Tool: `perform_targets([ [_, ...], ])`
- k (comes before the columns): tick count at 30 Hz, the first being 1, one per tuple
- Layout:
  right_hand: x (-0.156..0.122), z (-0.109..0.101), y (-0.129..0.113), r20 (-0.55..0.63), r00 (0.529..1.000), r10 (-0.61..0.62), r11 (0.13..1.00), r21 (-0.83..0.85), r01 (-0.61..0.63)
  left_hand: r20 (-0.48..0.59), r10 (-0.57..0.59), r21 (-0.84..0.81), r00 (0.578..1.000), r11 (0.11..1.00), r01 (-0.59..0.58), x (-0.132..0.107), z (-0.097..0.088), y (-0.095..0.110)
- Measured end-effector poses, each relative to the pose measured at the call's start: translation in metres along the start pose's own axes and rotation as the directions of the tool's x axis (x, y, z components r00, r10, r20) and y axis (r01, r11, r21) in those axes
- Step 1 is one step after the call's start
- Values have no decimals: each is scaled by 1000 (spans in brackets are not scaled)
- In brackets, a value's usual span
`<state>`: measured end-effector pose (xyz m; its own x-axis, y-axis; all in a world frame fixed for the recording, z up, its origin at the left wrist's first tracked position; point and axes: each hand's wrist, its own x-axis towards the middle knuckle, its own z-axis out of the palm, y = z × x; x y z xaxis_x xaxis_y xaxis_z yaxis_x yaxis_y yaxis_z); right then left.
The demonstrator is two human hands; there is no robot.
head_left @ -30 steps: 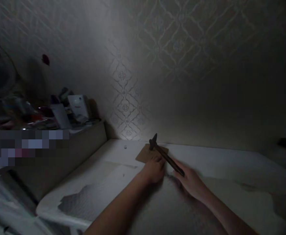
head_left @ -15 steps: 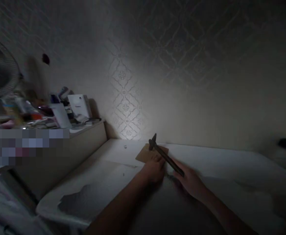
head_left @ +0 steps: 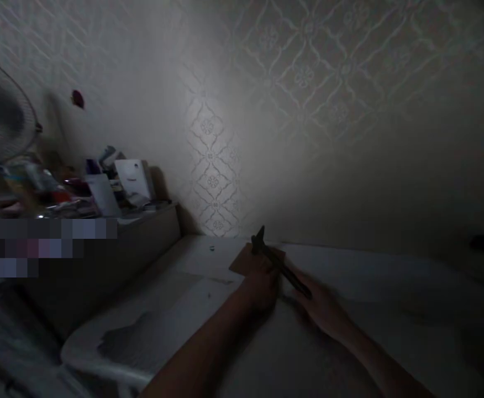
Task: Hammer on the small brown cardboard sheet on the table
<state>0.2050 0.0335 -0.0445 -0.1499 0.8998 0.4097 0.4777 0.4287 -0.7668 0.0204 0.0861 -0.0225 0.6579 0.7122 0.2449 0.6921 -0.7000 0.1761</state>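
Patterned wall [head_left: 212,182], dimmer than half a second ago; white table [head_left: 362,271] below. Hammer [head_left: 282,267]: head above brown card [head_left: 241,263], unmoved, so no visible progress. Right hand [head_left: 317,301]: wrapped round handle. Left hand [head_left: 262,288]: at card's near edge, grip indiscernible.

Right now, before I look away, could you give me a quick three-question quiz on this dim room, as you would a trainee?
1. Which hand grips the hammer?
2. True or false: in this view, the left hand covers part of the brown sheet.
3. At the far left edge is a: A) clock, B) fan, C) window?

Key: 1. The right hand. 2. True. 3. B.
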Motion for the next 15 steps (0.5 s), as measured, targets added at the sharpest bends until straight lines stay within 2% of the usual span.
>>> perform_targets([
  [15,0,0,1,33,999,9,1000,-17,-9,0,5,2,1000,1000,-5,1,2,-2],
])
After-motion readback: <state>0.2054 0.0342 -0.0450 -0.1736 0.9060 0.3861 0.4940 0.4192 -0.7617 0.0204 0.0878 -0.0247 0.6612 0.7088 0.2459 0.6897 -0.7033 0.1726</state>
